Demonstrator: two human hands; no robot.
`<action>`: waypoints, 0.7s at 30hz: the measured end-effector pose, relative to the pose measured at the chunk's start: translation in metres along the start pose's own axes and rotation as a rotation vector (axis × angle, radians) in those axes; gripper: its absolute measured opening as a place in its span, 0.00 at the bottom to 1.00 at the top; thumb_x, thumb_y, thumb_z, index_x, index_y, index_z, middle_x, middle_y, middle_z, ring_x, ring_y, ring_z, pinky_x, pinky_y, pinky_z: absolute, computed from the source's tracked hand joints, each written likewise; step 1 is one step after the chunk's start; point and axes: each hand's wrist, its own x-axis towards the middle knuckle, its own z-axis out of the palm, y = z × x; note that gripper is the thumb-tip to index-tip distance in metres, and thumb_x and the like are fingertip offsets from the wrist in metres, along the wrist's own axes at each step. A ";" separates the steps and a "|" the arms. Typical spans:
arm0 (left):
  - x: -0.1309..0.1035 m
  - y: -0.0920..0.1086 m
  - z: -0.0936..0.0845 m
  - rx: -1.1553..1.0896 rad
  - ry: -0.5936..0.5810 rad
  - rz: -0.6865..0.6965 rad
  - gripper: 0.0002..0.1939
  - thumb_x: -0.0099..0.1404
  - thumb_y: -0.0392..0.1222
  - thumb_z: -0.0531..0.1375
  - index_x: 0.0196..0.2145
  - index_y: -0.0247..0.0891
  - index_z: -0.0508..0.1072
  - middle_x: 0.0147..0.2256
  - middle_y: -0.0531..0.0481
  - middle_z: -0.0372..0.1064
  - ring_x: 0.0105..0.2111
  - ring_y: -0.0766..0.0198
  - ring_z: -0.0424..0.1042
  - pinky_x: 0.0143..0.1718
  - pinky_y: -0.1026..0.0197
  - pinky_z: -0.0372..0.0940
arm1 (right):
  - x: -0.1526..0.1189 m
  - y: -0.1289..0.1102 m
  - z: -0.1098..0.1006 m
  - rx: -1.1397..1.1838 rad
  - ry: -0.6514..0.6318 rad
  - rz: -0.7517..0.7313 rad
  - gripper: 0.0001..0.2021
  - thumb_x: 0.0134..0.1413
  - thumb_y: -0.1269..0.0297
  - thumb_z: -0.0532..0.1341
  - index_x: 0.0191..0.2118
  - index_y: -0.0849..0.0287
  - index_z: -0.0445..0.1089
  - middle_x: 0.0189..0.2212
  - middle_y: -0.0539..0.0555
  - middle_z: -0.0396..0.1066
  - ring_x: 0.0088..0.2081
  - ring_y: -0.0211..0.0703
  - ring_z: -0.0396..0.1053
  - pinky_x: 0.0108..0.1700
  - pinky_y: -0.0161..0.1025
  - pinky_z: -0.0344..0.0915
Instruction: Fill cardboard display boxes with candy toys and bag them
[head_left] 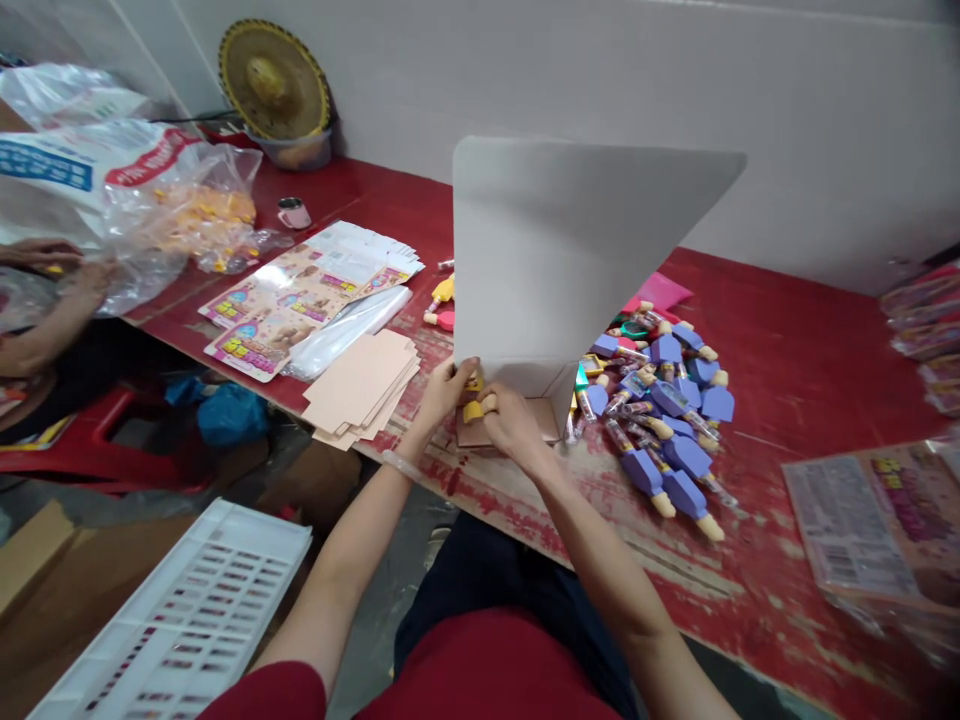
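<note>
A small cardboard box [472, 434] stands at the table's front edge, its tall grey-white back panel [555, 250] upright behind it. My left hand [444, 392] is closed at the box's left side, thumb and fingers pinching a small yellow piece [474, 382]. Just beside it, my right hand [514, 422] reaches over the tray part with curled fingers on a yellow piece [472, 411] with a beige knob. Whether both yellow parts belong to one toy, I cannot tell. Right of the box lies a heap of purple toys [686, 455] with beige knobs and clear candy-filled tubes.
Left of the box lie beige cards [360, 385], clear plastic sleeves [349, 330] and printed cards [259, 335]. Farther left, another person's hands [82, 280] work by a bag of orange pieces [202, 220]. Packed bags [877, 520] lie right; a white crate [187, 610] stands below.
</note>
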 end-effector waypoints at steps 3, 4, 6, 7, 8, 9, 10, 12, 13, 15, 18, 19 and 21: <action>0.000 -0.004 0.000 0.014 0.021 0.009 0.20 0.62 0.59 0.61 0.31 0.37 0.72 0.27 0.55 0.67 0.30 0.66 0.65 0.34 0.63 0.61 | 0.011 -0.010 0.016 -0.012 -0.022 0.011 0.16 0.50 0.76 0.54 0.44 0.59 0.68 0.43 0.61 0.73 0.44 0.51 0.70 0.46 0.41 0.64; 0.001 -0.003 0.001 0.009 0.031 0.002 0.20 0.61 0.59 0.61 0.30 0.37 0.71 0.26 0.55 0.67 0.29 0.66 0.64 0.33 0.63 0.61 | 0.014 -0.013 0.023 -0.010 -0.025 0.018 0.16 0.51 0.76 0.54 0.46 0.60 0.67 0.45 0.62 0.73 0.46 0.52 0.69 0.47 0.42 0.65; 0.004 0.000 0.003 -0.014 0.038 -0.021 0.21 0.60 0.60 0.62 0.29 0.37 0.71 0.26 0.55 0.67 0.28 0.66 0.64 0.32 0.63 0.61 | 0.017 -0.017 0.034 0.007 -0.011 0.044 0.18 0.52 0.75 0.55 0.50 0.63 0.64 0.47 0.65 0.71 0.49 0.54 0.69 0.50 0.45 0.65; 0.005 0.002 0.004 -0.022 0.035 -0.028 0.21 0.60 0.61 0.61 0.30 0.37 0.71 0.26 0.55 0.67 0.28 0.65 0.65 0.32 0.63 0.61 | 0.015 -0.015 0.037 0.029 0.011 0.049 0.19 0.53 0.74 0.56 0.52 0.64 0.63 0.49 0.67 0.70 0.50 0.55 0.69 0.51 0.46 0.65; 0.005 0.005 0.005 -0.017 0.035 -0.032 0.21 0.60 0.61 0.61 0.30 0.37 0.71 0.26 0.54 0.67 0.28 0.65 0.65 0.31 0.63 0.62 | 0.011 -0.011 0.038 0.060 0.050 0.050 0.21 0.53 0.74 0.57 0.54 0.66 0.61 0.50 0.68 0.69 0.52 0.56 0.68 0.52 0.47 0.66; 0.005 0.008 0.004 0.009 0.043 -0.036 0.22 0.60 0.61 0.61 0.29 0.37 0.71 0.26 0.54 0.67 0.28 0.65 0.65 0.31 0.63 0.61 | 0.004 -0.004 0.037 0.100 0.099 0.043 0.23 0.53 0.73 0.57 0.56 0.67 0.60 0.52 0.69 0.68 0.53 0.56 0.68 0.52 0.47 0.66; 0.003 0.010 0.001 0.057 0.064 -0.044 0.22 0.60 0.61 0.60 0.28 0.37 0.70 0.24 0.55 0.66 0.27 0.65 0.64 0.30 0.63 0.60 | -0.004 0.007 0.032 0.137 0.162 0.036 0.24 0.54 0.72 0.57 0.58 0.67 0.58 0.53 0.69 0.67 0.54 0.55 0.68 0.52 0.46 0.67; -0.004 0.014 -0.012 0.193 0.136 -0.091 0.23 0.61 0.61 0.60 0.23 0.38 0.67 0.21 0.55 0.62 0.25 0.66 0.61 0.27 0.63 0.57 | -0.020 0.037 0.012 0.126 0.302 0.098 0.22 0.58 0.70 0.55 0.59 0.65 0.58 0.54 0.67 0.68 0.54 0.50 0.68 0.51 0.42 0.68; -0.009 0.015 -0.021 0.255 0.187 -0.126 0.24 0.61 0.62 0.60 0.21 0.39 0.65 0.19 0.55 0.60 0.24 0.66 0.60 0.26 0.62 0.55 | -0.027 0.055 -0.001 0.082 0.358 0.164 0.20 0.61 0.69 0.53 0.58 0.64 0.59 0.53 0.65 0.69 0.52 0.48 0.69 0.50 0.41 0.68; -0.020 0.015 -0.042 0.300 0.297 -0.177 0.24 0.61 0.62 0.60 0.22 0.39 0.65 0.20 0.54 0.61 0.24 0.65 0.62 0.26 0.62 0.56 | -0.032 0.088 -0.028 -0.039 0.422 0.313 0.16 0.65 0.68 0.49 0.56 0.64 0.62 0.50 0.64 0.71 0.49 0.47 0.71 0.50 0.41 0.68; -0.034 0.016 -0.066 0.162 0.488 -0.092 0.20 0.62 0.60 0.60 0.32 0.39 0.66 0.29 0.52 0.68 0.32 0.63 0.69 0.33 0.62 0.64 | -0.018 0.123 -0.049 -0.156 0.372 0.439 0.15 0.67 0.66 0.51 0.52 0.67 0.67 0.49 0.67 0.71 0.48 0.53 0.72 0.50 0.45 0.66; -0.038 0.017 -0.068 0.113 0.533 -0.035 0.20 0.61 0.59 0.62 0.37 0.40 0.65 0.34 0.51 0.69 0.36 0.62 0.70 0.37 0.62 0.65 | -0.008 0.129 -0.048 -0.185 0.333 0.462 0.14 0.67 0.64 0.54 0.51 0.67 0.69 0.49 0.68 0.71 0.48 0.55 0.72 0.50 0.46 0.66; -0.045 0.020 -0.064 0.084 0.573 0.052 0.25 0.56 0.55 0.67 0.42 0.41 0.61 0.41 0.50 0.69 0.42 0.62 0.71 0.44 0.60 0.67 | 0.010 0.134 -0.039 -0.241 0.263 0.497 0.14 0.64 0.64 0.60 0.50 0.69 0.70 0.50 0.72 0.69 0.49 0.58 0.72 0.49 0.47 0.66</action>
